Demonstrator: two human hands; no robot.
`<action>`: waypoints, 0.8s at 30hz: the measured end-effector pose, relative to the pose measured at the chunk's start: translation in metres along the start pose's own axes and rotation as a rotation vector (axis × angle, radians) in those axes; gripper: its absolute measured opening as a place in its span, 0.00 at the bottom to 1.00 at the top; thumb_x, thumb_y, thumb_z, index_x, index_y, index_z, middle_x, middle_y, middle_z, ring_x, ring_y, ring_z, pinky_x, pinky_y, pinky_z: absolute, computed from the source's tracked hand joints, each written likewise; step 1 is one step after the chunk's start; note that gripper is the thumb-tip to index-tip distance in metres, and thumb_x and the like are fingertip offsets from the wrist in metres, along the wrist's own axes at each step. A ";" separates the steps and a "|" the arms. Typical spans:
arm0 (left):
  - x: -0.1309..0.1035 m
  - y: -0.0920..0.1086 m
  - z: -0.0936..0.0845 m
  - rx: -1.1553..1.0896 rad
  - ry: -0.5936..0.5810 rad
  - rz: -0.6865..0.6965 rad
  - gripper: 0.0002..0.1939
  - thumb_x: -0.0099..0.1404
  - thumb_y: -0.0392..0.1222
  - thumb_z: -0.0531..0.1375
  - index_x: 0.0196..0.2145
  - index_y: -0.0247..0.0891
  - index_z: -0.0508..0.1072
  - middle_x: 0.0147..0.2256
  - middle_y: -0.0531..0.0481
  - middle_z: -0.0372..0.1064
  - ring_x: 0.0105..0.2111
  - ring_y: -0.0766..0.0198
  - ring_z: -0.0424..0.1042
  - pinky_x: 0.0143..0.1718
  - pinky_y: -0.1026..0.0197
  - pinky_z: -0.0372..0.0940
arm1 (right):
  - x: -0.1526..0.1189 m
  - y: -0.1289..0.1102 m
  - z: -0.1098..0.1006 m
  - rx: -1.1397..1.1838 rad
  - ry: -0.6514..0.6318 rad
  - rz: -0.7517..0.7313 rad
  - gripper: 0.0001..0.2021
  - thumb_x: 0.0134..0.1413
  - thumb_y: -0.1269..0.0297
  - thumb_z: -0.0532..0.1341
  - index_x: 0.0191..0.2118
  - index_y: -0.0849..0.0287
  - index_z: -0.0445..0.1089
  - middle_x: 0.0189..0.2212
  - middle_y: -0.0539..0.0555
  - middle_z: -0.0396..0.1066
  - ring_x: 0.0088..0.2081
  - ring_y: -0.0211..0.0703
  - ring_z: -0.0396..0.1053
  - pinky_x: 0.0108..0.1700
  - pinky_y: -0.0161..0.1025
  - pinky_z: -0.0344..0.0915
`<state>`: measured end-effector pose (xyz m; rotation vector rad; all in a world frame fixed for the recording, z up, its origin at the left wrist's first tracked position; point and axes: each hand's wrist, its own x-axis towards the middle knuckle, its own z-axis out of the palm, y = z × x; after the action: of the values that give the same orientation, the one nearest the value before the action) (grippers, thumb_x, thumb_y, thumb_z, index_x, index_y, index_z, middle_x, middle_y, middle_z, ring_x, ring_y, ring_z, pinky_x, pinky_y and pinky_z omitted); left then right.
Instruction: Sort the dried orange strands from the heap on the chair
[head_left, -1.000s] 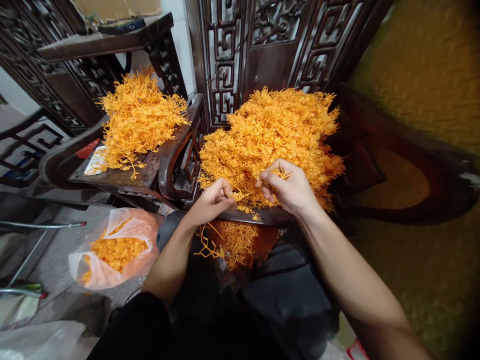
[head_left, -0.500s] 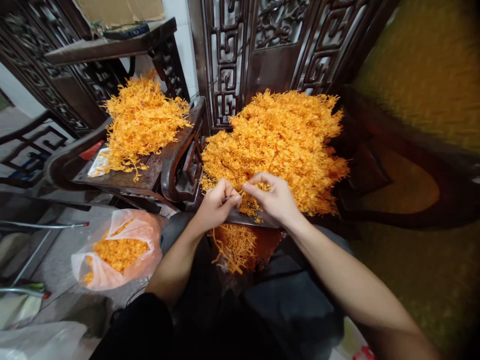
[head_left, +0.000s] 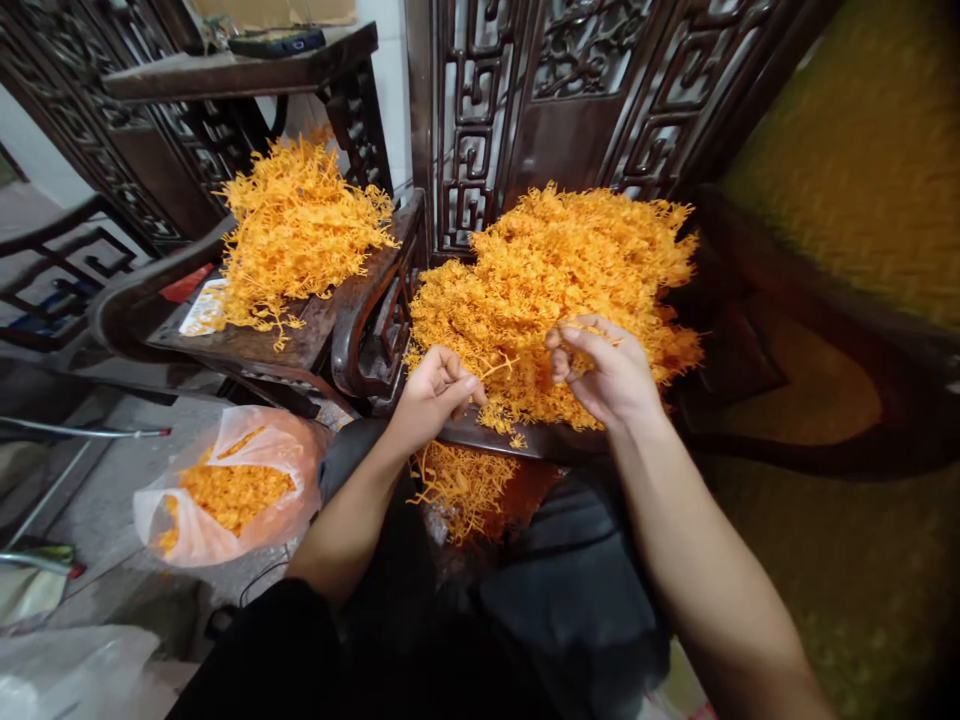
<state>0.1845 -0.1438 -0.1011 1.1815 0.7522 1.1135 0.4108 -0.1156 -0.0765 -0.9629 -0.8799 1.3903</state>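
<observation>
A large heap of orange branched pieces (head_left: 577,260) lies on a dark wooden seat in front of me. At its near left edge my left hand (head_left: 439,393) is closed on a thin orange piece (head_left: 499,367), which sticks out to the right from the fingers. My right hand (head_left: 600,365) hangs over the front of the heap, its fingers curled; whatever may be between its fingertips is too small to make out. Below the seat edge, between the knees, sits a smaller bunch of thin orange stems (head_left: 469,485).
Another orange heap (head_left: 300,230) rests on a wooden chair (head_left: 319,335) at the left, beside a white packet (head_left: 202,308). A pink plastic bag (head_left: 292,515) with orange bits stands on the floor. Carved dark wood panels (head_left: 574,150) rise behind.
My right hand has moved right and away from my left hand, over the heap. The orange piece at my left hand now shows more clearly. The whole view has shifted slightly.
</observation>
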 end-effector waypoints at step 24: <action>0.031 -0.054 -0.022 -0.606 -0.110 -0.409 0.19 0.56 0.41 0.70 0.37 0.40 0.64 0.29 0.52 0.74 0.19 0.72 0.65 0.22 0.67 0.57 | 0.084 -0.065 0.007 -0.046 0.199 -0.145 0.36 0.50 0.42 0.68 0.22 0.56 0.39 0.16 0.44 0.37 0.20 0.32 0.33 0.25 0.42 0.29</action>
<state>0.1889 -0.1073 -0.1556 0.5378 0.4875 0.8361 0.4299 -0.0290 -0.0187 -1.0317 -0.8179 1.1347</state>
